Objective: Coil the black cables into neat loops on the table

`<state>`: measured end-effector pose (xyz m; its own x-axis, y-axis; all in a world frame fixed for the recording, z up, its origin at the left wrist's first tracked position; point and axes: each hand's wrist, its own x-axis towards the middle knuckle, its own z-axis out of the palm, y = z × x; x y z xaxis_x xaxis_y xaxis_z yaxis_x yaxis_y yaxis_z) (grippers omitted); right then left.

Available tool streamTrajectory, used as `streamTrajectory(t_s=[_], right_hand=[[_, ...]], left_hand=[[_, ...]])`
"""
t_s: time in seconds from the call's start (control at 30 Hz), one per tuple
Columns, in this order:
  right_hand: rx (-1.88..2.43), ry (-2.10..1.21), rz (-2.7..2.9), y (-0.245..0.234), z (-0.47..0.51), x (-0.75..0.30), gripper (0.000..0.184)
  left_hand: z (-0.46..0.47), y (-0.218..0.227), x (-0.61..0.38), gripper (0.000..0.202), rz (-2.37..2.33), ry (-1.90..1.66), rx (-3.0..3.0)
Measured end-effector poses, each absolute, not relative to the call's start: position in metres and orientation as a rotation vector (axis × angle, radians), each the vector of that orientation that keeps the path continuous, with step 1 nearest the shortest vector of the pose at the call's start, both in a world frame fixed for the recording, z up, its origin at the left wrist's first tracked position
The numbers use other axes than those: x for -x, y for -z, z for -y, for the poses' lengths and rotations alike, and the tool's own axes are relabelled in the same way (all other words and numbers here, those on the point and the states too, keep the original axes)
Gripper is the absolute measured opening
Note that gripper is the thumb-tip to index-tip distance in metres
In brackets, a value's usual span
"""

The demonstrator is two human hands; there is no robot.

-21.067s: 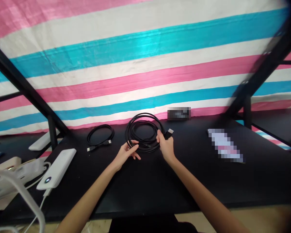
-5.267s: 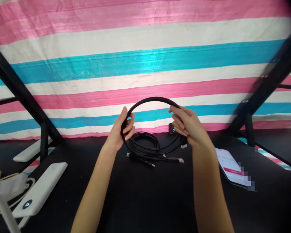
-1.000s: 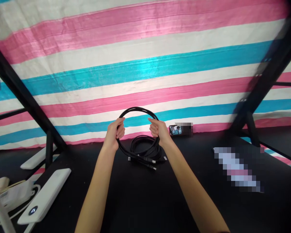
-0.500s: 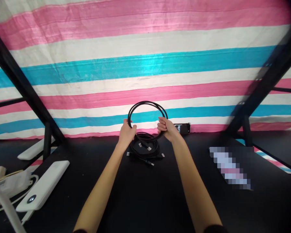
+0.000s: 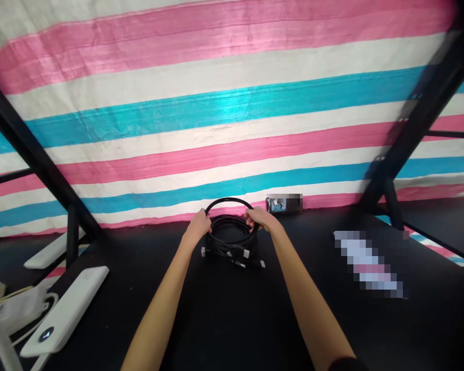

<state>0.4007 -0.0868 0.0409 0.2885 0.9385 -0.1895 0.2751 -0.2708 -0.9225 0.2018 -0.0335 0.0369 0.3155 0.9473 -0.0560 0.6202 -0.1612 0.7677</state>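
Observation:
A coiled black cable (image 5: 229,200) is gripped at its two sides, its loop tilted just over the table. My left hand (image 5: 200,225) is closed on the left side of the loop. On the right side, the fingers of my right hand (image 5: 262,218) are wrapped round it. Right below lies a second coil of black cable (image 5: 221,250), with pale-tipped plugs (image 5: 246,253) at its front. Where the two coils overlap, I cannot tell whether they touch.
Behind the coils, a phone (image 5: 276,204) leans against the striped sheet (image 5: 224,108). A white power bank (image 5: 67,309) and white charging gear (image 5: 19,306) lie at left. A blurred flat item (image 5: 367,263) is at right. Black frame bars (image 5: 34,149) slant on both sides.
Both hands have lowered the held cable coil toward the coil on the table. Its loop now lies flatter and overlaps the lower coil. The view has shifted slightly.

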Motion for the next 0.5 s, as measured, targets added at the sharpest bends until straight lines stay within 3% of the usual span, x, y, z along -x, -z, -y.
streamTrajectory(t_s=[0.17,0.33,0.5], right_hand=[[1.683,-0.988,1.04,-0.036,0.08,-0.394,0.013],[1.456,-0.766,1.049,-0.047,0.079,-0.389,0.022],[1.156,-0.548,1.253,-0.069,0.094,-0.382,0.024]], left_hand=[[0.027,-0.035,-0.198,0.016,-1.368,-0.621,-1.831],[0.027,-0.046,-0.196,0.017,-1.246,-0.765,-1.78],[0.027,-0.059,-0.184,0.037,-1.117,-0.767,-1.724]])
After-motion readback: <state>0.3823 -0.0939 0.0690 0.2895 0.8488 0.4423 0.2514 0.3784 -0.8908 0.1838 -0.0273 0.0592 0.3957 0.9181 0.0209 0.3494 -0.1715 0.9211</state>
